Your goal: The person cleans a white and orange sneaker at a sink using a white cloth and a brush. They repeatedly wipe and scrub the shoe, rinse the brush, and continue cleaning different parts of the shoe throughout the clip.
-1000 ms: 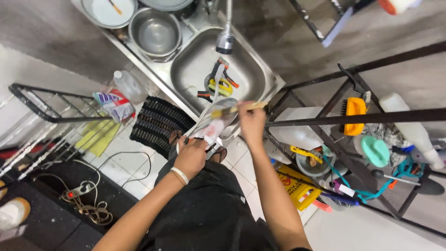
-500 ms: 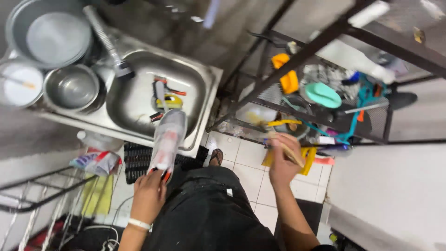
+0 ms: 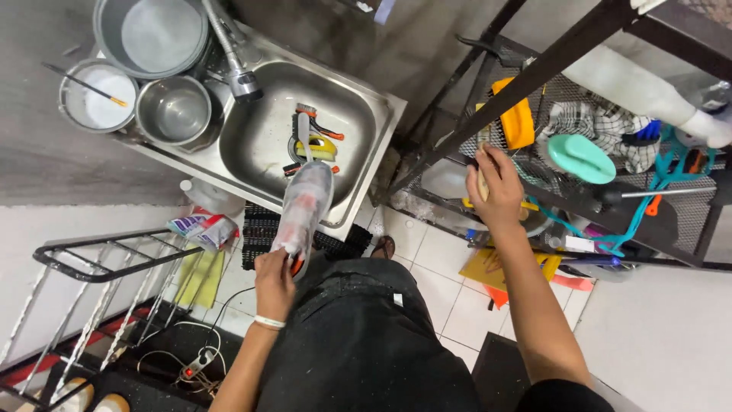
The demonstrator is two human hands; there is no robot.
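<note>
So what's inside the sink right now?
In the sink lie a few tools with orange and yellow handles, piled around the drain. The wrapped shoe held by the left hand covers the sink's near edge, so anything there is hidden.

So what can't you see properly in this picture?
- Head view: what the right hand grips is hidden by its own fingers.
- The shoe is blurred, and the left hand covers its heel.
- The shelf rack is cut off at the right edge.
</note>
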